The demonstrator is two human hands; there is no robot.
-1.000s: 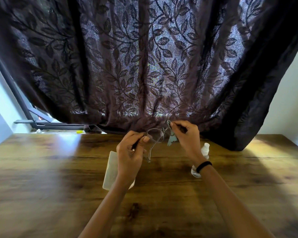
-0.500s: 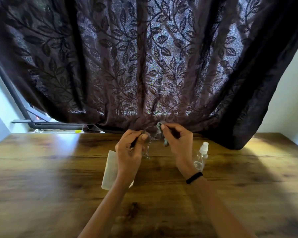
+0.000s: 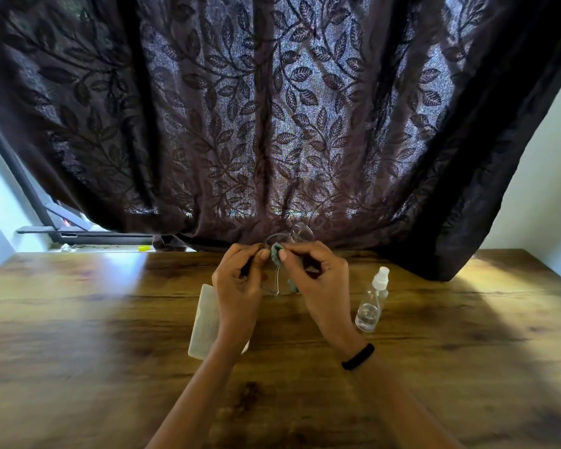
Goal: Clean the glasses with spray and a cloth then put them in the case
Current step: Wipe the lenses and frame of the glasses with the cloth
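My right hand [image 3: 318, 280] has slid the cloth [image 3: 276, 254] from the far lens to the near one, pinching it there. My left hand [image 3: 238, 283] grips the glasses [image 3: 292, 236] above the table [image 3: 78, 319]; wiping is nearly finished, and the case [image 3: 204, 322] waits beneath.

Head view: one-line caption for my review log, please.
Left hand holds glasses while right hand rubs a lens with a cloth; spray bottle and case wait on the table.

No readable text, label, brand or number is showing anywhere on any of the things here.
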